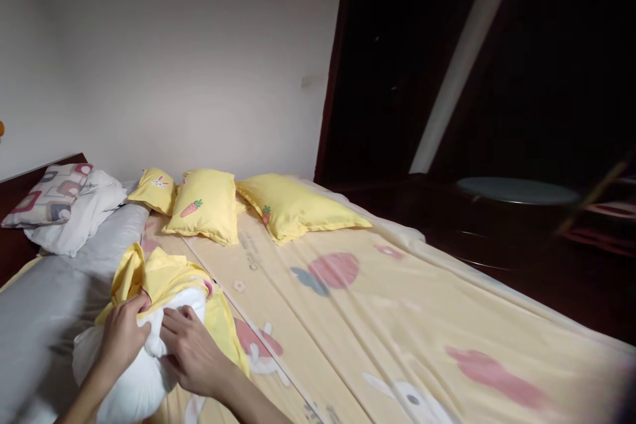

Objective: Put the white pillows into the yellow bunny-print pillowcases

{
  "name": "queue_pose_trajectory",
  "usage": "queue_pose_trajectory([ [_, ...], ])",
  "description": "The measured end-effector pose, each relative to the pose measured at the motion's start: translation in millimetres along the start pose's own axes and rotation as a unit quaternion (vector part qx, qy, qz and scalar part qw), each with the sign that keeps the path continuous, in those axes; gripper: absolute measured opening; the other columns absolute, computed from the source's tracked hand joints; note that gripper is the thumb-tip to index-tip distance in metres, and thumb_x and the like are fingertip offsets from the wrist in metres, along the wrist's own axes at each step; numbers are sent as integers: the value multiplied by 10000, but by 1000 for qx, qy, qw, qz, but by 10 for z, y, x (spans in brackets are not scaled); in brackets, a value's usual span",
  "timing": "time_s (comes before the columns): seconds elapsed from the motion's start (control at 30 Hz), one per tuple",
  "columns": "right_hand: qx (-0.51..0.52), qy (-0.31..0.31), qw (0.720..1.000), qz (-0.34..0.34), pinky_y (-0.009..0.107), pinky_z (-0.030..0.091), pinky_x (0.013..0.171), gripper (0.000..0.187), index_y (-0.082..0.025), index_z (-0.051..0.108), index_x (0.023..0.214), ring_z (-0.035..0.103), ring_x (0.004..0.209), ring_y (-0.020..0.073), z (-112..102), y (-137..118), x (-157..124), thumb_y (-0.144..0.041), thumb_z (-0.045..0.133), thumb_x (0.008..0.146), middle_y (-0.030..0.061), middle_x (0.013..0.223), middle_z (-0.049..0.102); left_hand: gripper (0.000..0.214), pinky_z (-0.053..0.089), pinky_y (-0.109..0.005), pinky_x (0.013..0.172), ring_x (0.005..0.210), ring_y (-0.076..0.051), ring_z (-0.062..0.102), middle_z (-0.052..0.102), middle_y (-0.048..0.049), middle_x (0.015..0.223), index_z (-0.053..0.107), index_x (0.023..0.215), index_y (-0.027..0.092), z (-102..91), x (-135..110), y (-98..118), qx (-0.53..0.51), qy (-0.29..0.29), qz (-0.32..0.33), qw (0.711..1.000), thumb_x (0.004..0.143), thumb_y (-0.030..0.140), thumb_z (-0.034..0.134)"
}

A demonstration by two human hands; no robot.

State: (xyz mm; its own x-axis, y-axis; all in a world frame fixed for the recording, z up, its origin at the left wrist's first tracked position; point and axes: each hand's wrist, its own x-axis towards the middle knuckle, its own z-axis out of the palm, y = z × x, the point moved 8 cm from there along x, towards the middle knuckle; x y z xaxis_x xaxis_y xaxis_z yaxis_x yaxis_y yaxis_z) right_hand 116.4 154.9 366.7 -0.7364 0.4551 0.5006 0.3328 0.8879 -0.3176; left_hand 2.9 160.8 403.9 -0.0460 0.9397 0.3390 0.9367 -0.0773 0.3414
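A white pillow (136, 381) lies at the near left of the bed, its far end inside a bunched yellow pillowcase (166, 271). My left hand (124, 328) is closed on the white pillow at the pillowcase's opening. Beside it, my right hand (189, 348) pinches the pillow's white fabric with bent fingers. Part of the yellow pillowcase hangs to the right of my right hand, flat on the sheet. The fingertips of both hands are partly hidden in the folds.
Three yellow pillows, one of them a carrot-print pillow (211, 209), lie along the bed's far side. A patterned cushion (52, 195) and white cloth (84, 218) rest by the headboard on the left. The printed sheet (377, 324) spreads right. A round grey-blue top (517, 190) stands beyond.
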Motion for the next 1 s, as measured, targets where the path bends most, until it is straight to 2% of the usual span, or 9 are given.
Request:
queue_pose_trajectory([
  [0.2, -64, 146, 979, 124, 448, 326, 990, 417, -192, 542, 1287, 503, 1167, 282, 14, 219, 140, -173, 470, 877, 116, 1268, 615, 135, 521, -295, 768, 871, -211, 687, 708, -47, 853, 574, 830, 239, -149, -118, 219, -1, 95, 72, 993, 796, 160, 469],
  [0.33, -57, 208, 956, 196, 468, 336, 1007, 485, -172, 521, 1340, 473, 1293, 286, -64, 510, -11, -122, 473, 860, 149, 1350, 592, 353, 527, -375, 908, 1058, -257, 646, 688, -104, 1052, 568, 1075, 194, -183, -69, 296, 11, 24, 98, 995, 728, 163, 515],
  [0.43, 9, 211, 965, 152, 434, 390, 988, 455, -222, 559, 1304, 536, 1245, 277, -254, 633, -124, -302, 597, 858, 138, 1320, 617, 489, 499, -422, 985, 1162, -276, 603, 653, -136, 1192, 540, 1185, 167, -166, -64, 198, 25, -25, 81, 996, 699, 129, 504],
  [0.53, 23, 207, 972, 109, 467, 356, 1044, 852, -220, 400, 1448, 447, 1335, 332, -528, 686, -144, -544, 725, 730, 184, 1433, 500, 480, 500, -389, 978, 1158, -243, 603, 658, -107, 1169, 564, 1169, 205, -150, -115, 194, 32, -25, 105, 994, 744, 60, 396],
  [0.6, 36, 153, 984, 82, 469, 338, 1047, 1023, -206, 318, 1488, 463, 1315, 344, -574, 683, -21, -573, 776, 649, 196, 1431, 495, 466, 512, -359, 934, 1109, -227, 619, 668, -78, 1079, 603, 1075, 230, -129, -148, 253, 36, -25, 124, 991, 744, 19, 350],
  [0.7, 79, 91, 992, 43, 389, 393, 926, 685, -193, 556, 1235, 635, 1022, 276, -509, 603, 239, -500, 763, 660, 114, 1117, 691, 424, 527, -332, 828, 1021, -227, 647, 673, -70, 990, 630, 953, 226, -198, -132, 325, 43, 3, 117, 992, 757, 3, 327],
  [0.8, 61, 154, 984, 69, 329, 400, 777, 290, -196, 587, 914, 630, 782, 223, -613, 504, 384, -398, 654, 716, 47, 847, 690, 454, 519, -305, 802, 1009, -215, 656, 693, -66, 1011, 651, 999, 231, -464, -80, 425, 50, 70, 122, 989, 767, -1, 338],
  [0.9, 15, 205, 972, 113, 299, 376, 723, 163, -215, 544, 824, 593, 692, 195, -941, 274, 385, -284, 599, 687, 17, 756, 660, 451, 497, -280, 800, 975, -197, 653, 695, -53, 986, 657, 1041, 239, -881, -42, 631, 62, 141, 136, 979, 778, 12, 369],
  [1.0, -63, 198, 965, 160, 306, 354, 730, 118, -217, 534, 768, 571, 644, 186, -1442, -13, 381, -258, 598, 677, 9, 684, 634, 373, 449, -264, 705, 854, -191, 641, 662, -39, 874, 665, 961, 228, -1254, 62, 963, 114, 162, 131, 971, 783, 29, 404],
])
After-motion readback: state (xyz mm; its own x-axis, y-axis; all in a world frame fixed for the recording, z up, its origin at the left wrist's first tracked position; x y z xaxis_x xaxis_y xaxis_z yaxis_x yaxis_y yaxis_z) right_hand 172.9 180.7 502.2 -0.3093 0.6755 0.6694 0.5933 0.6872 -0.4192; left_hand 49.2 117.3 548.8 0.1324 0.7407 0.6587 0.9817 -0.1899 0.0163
